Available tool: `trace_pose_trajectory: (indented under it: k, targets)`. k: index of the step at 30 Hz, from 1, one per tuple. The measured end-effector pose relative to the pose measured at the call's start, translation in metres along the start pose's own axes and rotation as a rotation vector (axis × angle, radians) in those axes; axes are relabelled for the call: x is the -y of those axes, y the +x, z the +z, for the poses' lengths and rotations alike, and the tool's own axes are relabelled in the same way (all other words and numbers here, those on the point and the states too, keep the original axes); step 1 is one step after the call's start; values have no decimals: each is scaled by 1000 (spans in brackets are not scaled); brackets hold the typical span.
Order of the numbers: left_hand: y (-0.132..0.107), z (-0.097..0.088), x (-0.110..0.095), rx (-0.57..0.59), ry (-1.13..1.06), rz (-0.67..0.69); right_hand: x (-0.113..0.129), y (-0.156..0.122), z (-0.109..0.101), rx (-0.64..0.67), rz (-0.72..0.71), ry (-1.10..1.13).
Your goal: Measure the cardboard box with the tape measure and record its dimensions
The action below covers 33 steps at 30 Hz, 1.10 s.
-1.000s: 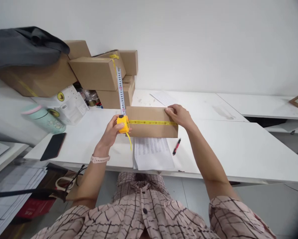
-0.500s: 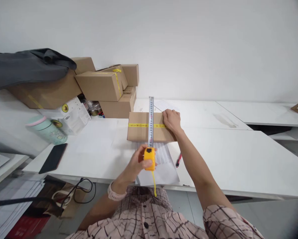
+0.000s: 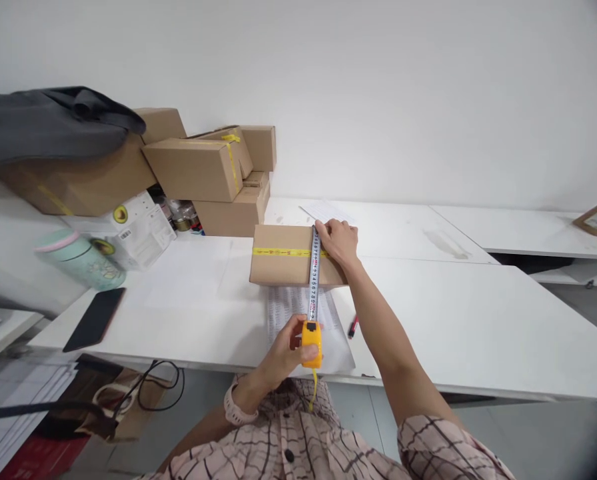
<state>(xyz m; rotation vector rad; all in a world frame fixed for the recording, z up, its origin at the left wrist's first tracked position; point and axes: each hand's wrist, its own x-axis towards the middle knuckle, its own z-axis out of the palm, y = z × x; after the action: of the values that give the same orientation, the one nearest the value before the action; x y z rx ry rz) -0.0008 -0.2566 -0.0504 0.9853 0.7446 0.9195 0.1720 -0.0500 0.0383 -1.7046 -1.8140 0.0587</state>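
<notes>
A yellow tape measure is gripped in my left hand, just off the near side of a cardboard box. Its pulled-out blade runs away from me across the box top, over the yellow printed strip, to the far edge. My right hand is closed over the box's far right part, with its thumb side against the blade's tip. The fingertips beyond the edge are hidden. Printed sheets lie partly under the box and the tape measure. Right of them is a red marker.
Cardboard boxes are stacked at the back left, under a dark grey cloth item. A mint bottle and a phone are on the left of the white table. Another sheet lies behind the box.
The tape measure has come toward me and slightly right. Its blade tip, formerly beyond the box, is now at the far edge beside my right hand, whose thumb side has moved to it.
</notes>
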Motion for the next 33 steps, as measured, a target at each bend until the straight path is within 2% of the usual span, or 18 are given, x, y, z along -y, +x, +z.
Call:
trace_pose_trajectory:
  k: [6,11,16,21,23,27,30,33]
  targets:
    - [8,-5,21,-22,87,38,-2,2,4,-20,3,-7]
    - [8,-9,29,-9,108,28,-2,0,3,-14,4,11]
    - [9,-8,22,-14,95,23,-3,2,3,-4,7,12]
    - [-7,-19,-1,18,41,56,-8,9,1,49,7,24]
    - [-14,-30,-11,-43,62,159,-9,12,1,76,6,12]
    - [-18,-56,-25,-305,156,377,-10,20,5,89,-6,-78]
    - [-15,-70,-25,-414,176,421,-9,25,10,105,14,-102]
    - [-13,-77,-21,-454,165,433,-8,21,12,72,16,-80]
